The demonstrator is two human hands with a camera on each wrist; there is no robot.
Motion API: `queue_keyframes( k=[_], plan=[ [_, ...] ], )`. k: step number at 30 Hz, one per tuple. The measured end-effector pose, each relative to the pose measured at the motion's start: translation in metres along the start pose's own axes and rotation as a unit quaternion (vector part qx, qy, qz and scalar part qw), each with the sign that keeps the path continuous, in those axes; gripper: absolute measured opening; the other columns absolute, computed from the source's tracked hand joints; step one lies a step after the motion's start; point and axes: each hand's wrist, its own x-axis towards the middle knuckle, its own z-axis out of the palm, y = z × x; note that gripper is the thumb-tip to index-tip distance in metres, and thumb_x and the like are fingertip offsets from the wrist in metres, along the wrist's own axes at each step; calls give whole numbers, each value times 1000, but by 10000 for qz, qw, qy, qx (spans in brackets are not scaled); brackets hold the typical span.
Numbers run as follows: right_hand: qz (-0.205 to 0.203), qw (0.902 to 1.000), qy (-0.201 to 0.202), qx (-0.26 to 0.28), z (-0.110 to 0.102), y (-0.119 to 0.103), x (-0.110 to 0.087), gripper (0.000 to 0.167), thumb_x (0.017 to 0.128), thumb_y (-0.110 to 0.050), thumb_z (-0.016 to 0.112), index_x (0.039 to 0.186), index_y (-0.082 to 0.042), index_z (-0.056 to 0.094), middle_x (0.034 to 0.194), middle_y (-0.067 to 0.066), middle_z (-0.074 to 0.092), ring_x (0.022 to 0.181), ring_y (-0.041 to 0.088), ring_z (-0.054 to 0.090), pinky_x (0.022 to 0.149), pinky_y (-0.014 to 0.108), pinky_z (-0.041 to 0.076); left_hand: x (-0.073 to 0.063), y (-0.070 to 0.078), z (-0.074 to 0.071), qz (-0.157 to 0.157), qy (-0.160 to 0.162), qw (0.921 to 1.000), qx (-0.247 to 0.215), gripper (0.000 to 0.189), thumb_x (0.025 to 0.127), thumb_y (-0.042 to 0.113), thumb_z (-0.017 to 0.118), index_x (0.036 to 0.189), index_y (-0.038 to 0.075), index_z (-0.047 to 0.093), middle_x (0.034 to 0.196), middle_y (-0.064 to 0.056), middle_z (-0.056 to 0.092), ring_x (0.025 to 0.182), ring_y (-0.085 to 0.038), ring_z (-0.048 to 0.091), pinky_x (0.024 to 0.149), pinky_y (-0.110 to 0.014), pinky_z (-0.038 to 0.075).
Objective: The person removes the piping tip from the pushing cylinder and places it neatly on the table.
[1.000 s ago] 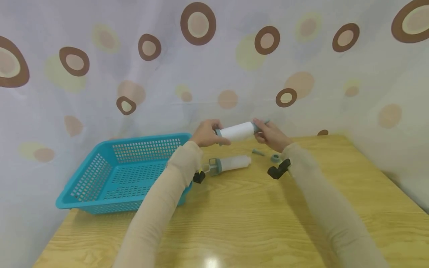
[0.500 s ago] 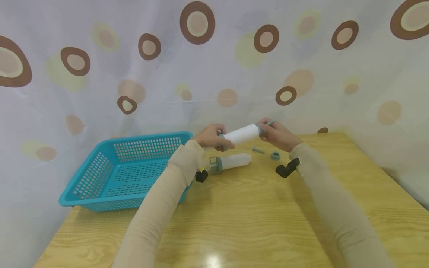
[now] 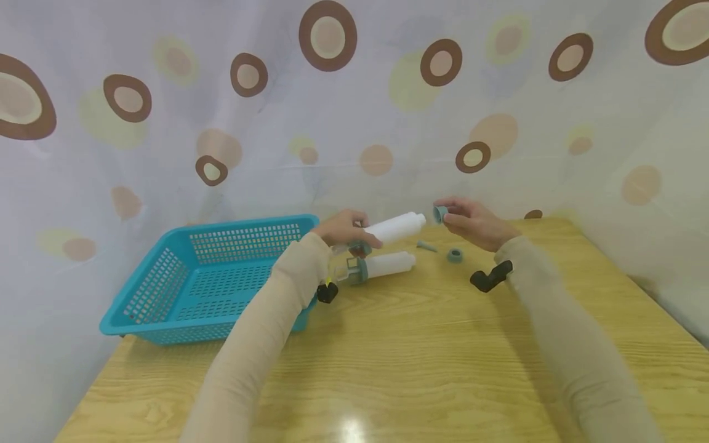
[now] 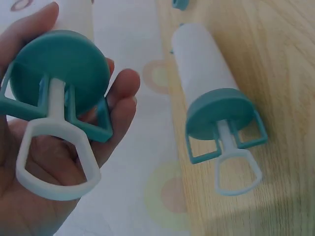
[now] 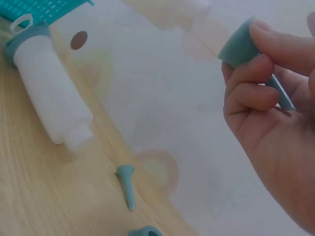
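Note:
My left hand (image 3: pixel 344 229) grips a white-barrelled icing syringe (image 3: pixel 396 228) near its teal end cap (image 4: pixel 61 69), from which a white ring handle (image 4: pixel 59 160) sticks out. The barrel's bare narrow tip points right. Just beyond that tip, apart from it, my right hand (image 3: pixel 477 223) pinches a teal screw collar (image 5: pixel 241 45) between thumb and fingers; a thin teal nozzle (image 5: pixel 283 93) shows below it, partly hidden by the fingers. A second icing syringe (image 3: pixel 388 264) lies on the table under the held one, its ring handle (image 4: pixel 238 172) toward the basket.
Near the right hand, a loose teal nozzle (image 3: pixel 426 247) and a teal ring collar (image 3: pixel 455 255) lie on the wooden table (image 3: pixel 421 357). To the left stands a blue perforated basket (image 3: pixel 166 335). A patterned sheet (image 3: pixel 354 111) hangs behind the table.
My right hand has pulled away to the right with the teal collar, baring the syringe's tip. The left hand still holds the syringe, slightly lower.

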Motion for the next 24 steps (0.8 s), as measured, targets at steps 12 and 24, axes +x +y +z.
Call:
queue_keyframes(
  k=[12,24],
  plan=[
    [557,9981,-214,178,6,3,1,41,103,-15,42,138,3,29,99,4,41,79,9,39,70,21,37,20,-18,69,-132,-167,9224,3856,82,82,31,75,145,4,30,137,-12,50,123,-23,50,103,-35,43],
    [805,9967,-77,-21,10,4,1,58,103,-21,42,145,11,17,97,2,40,78,8,38,71,24,35,5,-12,86,213,32,8569,5150,68,83,42,73,131,3,45,129,-13,52,123,-27,48,108,-38,36]
  ],
)
